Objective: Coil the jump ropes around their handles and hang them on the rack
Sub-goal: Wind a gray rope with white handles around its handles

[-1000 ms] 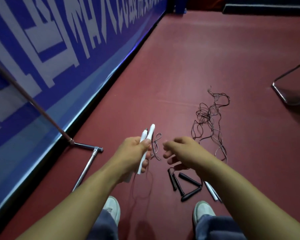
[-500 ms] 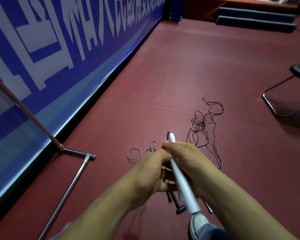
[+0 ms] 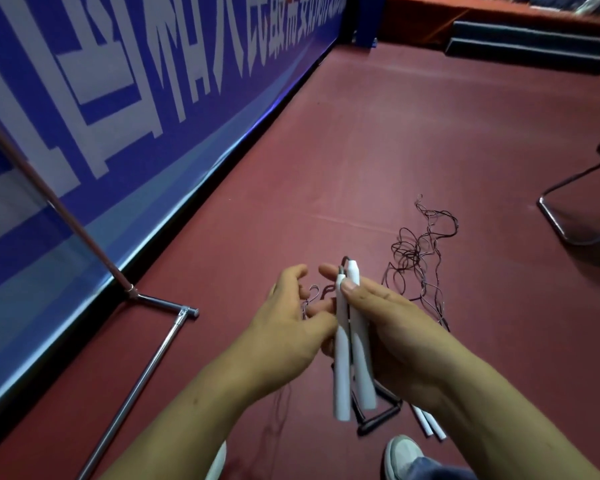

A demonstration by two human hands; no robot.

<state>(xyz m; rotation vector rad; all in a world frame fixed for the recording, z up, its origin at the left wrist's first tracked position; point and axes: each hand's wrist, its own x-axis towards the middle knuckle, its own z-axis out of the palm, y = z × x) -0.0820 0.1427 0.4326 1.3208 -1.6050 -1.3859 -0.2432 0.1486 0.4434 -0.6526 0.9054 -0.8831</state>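
Rack [image 3: 158,355] left of handles [image 3: 342,375], rope tangle [image 3: 413,251] right, on floor [image 3: 395,133]

On my feed I see a blue banner [image 3: 125,109] with white characters running along the left of the dark red floor [image 3: 413,143], a black metal-framed chair [image 3: 565,233] at right, and dark steps [image 3: 527,46] far back.

white handles [image 3: 350,348], dark tangled rope [image 3: 420,251], maroon floor [image 3: 413,133], blue banner [image 3: 118,98] with white lettering, chrome rack [image 3: 142,372]
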